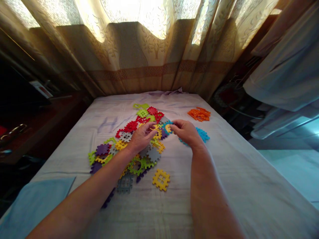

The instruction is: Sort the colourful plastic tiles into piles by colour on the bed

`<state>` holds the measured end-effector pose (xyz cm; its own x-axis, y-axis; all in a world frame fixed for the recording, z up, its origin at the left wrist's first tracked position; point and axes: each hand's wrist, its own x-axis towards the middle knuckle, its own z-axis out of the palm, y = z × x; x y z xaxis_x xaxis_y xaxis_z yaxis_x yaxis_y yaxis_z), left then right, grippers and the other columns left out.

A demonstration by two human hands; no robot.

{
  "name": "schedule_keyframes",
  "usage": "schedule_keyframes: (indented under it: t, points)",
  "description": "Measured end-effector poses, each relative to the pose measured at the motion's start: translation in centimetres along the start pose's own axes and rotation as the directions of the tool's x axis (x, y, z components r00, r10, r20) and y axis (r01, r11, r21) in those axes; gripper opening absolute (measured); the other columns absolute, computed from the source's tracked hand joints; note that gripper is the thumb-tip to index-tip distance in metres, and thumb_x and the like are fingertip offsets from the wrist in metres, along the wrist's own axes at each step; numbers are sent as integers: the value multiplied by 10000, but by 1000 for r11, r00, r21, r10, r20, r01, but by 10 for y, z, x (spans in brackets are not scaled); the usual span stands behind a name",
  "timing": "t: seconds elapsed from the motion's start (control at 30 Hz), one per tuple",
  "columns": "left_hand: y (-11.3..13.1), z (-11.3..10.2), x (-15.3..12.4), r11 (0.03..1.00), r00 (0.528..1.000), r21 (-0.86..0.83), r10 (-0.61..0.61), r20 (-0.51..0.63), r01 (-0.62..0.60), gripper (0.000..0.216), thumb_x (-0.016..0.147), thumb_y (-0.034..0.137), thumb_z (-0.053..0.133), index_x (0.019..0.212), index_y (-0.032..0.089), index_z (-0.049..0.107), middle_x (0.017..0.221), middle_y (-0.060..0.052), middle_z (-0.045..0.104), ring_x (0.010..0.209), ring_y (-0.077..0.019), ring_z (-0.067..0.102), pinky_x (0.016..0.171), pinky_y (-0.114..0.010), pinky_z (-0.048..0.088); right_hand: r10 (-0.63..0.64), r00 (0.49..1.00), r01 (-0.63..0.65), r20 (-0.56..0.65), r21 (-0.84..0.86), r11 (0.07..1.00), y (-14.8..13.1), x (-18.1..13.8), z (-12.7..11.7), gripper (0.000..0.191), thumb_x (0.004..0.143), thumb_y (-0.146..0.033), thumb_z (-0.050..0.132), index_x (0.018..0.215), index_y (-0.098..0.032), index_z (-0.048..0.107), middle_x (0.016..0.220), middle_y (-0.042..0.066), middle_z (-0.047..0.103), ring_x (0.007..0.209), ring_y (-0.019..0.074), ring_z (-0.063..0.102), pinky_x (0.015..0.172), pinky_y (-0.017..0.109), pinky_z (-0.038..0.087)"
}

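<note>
In the head view a mixed pile of plastic interlocking tiles in red, yellow, green, grey and purple covers the middle of the cloth. Over the pile hovers my left hand, thumb and fingers apart with nothing seen between them. My right hand pinches a blue interlocking tile at its right side; a yellow patch shows through its opening. Below my right hand lies a group of blue tiles, partly hidden by the wrist. A yellow window-like tile lies apart, nearer to me.
Orange tiles form a small heap at the far right of the white cloth-covered surface. A light blue cloth lies at the near left corner. Behind hangs a patterned curtain. White fabric hangs on the right.
</note>
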<state>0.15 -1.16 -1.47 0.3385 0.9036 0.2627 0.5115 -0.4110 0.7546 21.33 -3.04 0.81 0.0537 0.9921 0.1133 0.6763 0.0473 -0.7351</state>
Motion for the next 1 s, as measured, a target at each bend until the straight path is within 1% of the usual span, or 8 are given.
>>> schedule_keyframes:
  t: [0.1,0.23,0.37,0.5,0.6,0.73,0.87,1.0]
  points:
    - [-5,-18,-32,978,995,189,96,-15,-92,328,880,360,548,1142,190,649,1143,-80,705,1063,-204,646,977,-360,501,188,961,-211,-202,-100,972,16,0,-22,346,829,-306,553,1109,-175,708,788,37,724,709,168,637,666,259,456]
    - [-14,-48,-81,923,980,365,172,-102,-124,280,923,375,502,1075,222,681,1110,-57,724,1046,-205,663,980,-372,508,352,860,-437,-369,-177,882,36,-4,-41,346,840,-313,514,1068,-179,738,903,95,747,824,240,672,727,328,487]
    - [-16,-69,-123,874,943,466,261,-208,-140,237,918,333,521,1077,247,674,1107,-40,726,1066,-212,664,997,-388,510,405,812,-525,-420,-222,821,50,-8,-43,365,843,-325,500,1069,-191,753,1036,129,734,937,294,667,807,392,493]
    - [-17,-74,-154,842,900,528,311,-307,-111,230,910,271,527,1101,261,656,1148,-41,709,1095,-222,654,1023,-415,497,400,771,-548,-495,-196,813,61,-9,-41,485,858,-406,497,1239,-162,672,1212,186,656,1084,330,611,904,454,465]
    - [-24,-71,-171,823,866,558,354,-353,-109,239,898,231,540,1112,250,644,1148,-58,706,1099,-225,651,1036,-427,486,332,791,-492,-514,-211,844,63,-16,-33,643,834,-554,524,1343,-164,578,1335,212,558,1206,361,527,962,513,428]
    - [-37,-67,-183,836,845,540,354,-401,-94,241,890,229,543,1104,246,652,1138,-64,711,1094,-223,655,1030,-424,491,260,863,-416,-434,-317,852,60,-37,-8,812,780,-664,564,1453,-230,431,1537,198,321,1381,384,348,1027,551,372]
    - [-45,-65,-183,847,835,525,350,-425,-88,232,892,228,539,1093,235,654,1117,-63,719,1066,-216,666,1003,-403,508,212,909,-358,-358,-412,838,66,-51,15,850,761,-612,614,1483,-237,368,1586,192,214,1428,382,281,1080,551,320]
    - [-47,-65,-181,864,826,499,332,-455,-73,220,903,238,526,1084,228,651,1108,-58,723,1050,-206,673,982,-377,525,150,921,-302,-360,-416,858,78,-37,21,812,789,-502,616,1485,-175,354,1568,232,227,1405,380,328,1094,511,323]
